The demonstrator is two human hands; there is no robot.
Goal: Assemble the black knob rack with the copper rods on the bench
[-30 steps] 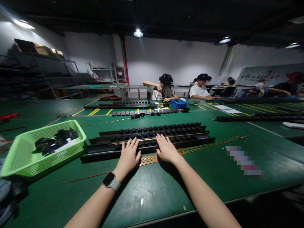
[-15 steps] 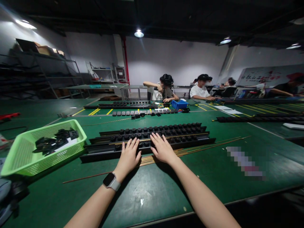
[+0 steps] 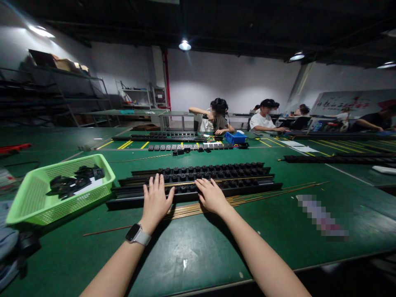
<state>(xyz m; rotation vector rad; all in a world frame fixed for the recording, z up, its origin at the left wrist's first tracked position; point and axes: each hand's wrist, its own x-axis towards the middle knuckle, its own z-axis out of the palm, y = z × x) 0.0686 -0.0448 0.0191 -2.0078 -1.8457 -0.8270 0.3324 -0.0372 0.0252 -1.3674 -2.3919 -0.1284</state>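
Left hand [image 3: 155, 200] has slid left along the front socket rail [image 3: 247, 187]; right hand [image 3: 211, 196] has barely moved.
Both hands lie flat, fingers spread, gripping nothing, on the nearest of three black rails mid-desk. One green basket [image 3: 34, 210] sits near the desk's left edge.

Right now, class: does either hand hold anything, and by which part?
Nothing is gripped. The left hand and right hand lie flat, fingers spread, on top of the nearest black strip.
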